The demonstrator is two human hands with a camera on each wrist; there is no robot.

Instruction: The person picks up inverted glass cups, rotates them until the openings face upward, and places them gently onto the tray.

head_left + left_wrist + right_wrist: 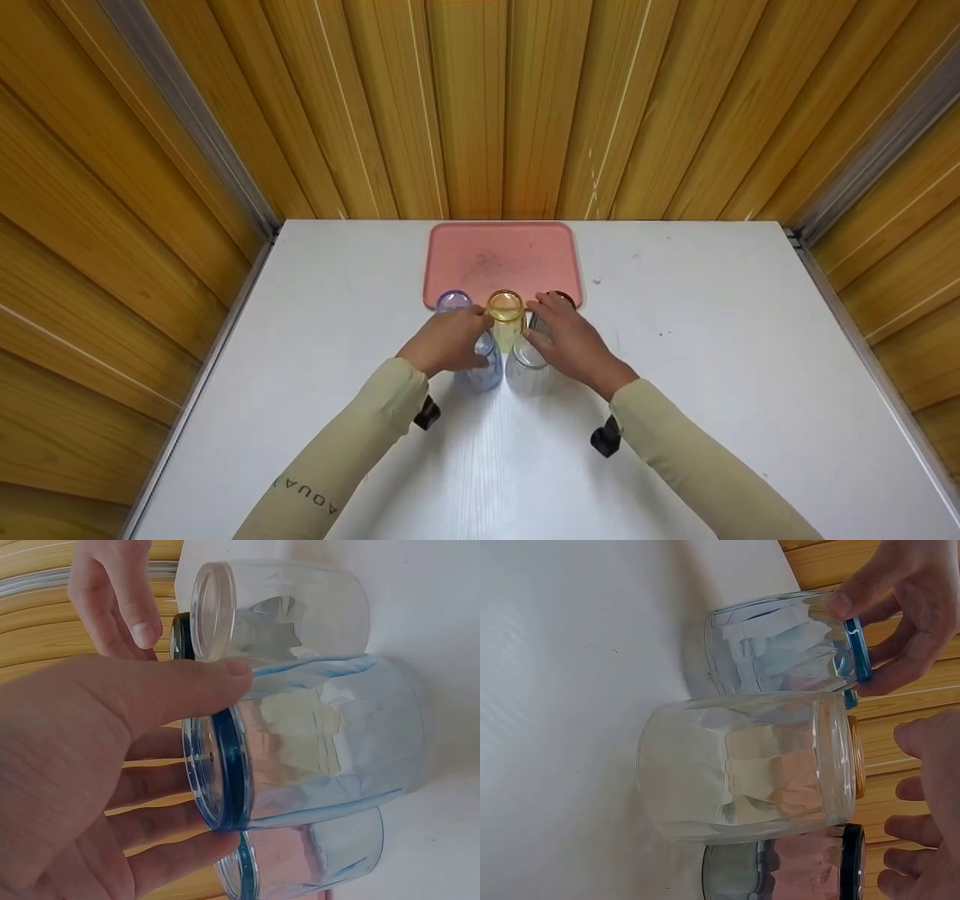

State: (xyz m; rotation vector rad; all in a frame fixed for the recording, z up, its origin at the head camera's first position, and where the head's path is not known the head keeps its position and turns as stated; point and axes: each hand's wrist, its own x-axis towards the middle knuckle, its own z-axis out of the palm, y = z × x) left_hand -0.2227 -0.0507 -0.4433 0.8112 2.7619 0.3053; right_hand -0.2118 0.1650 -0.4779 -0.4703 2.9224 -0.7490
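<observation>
Five-sided grouping aside, several glasses stand close together on the white table. My left hand [450, 341] holds the blue glass [337, 750] near its top, thumb on one side and fingers on the other. My right hand [574, 349] hovers by the top of the clear glass [735, 769], its fingers spread and apart from it in the right wrist view. Between the hands, farther back, stands a yellow glass [506, 307]. A purple-tinted glass [453, 300] is beyond my left hand. A dark-rimmed glass [851, 862] is mostly hidden by my right hand in the head view.
A pink tray [502, 259] lies behind the glasses at the table's far edge, its front edge close to the back ones. Wood-look panels [465, 112] rise around the white table [712, 315] at the back and both sides.
</observation>
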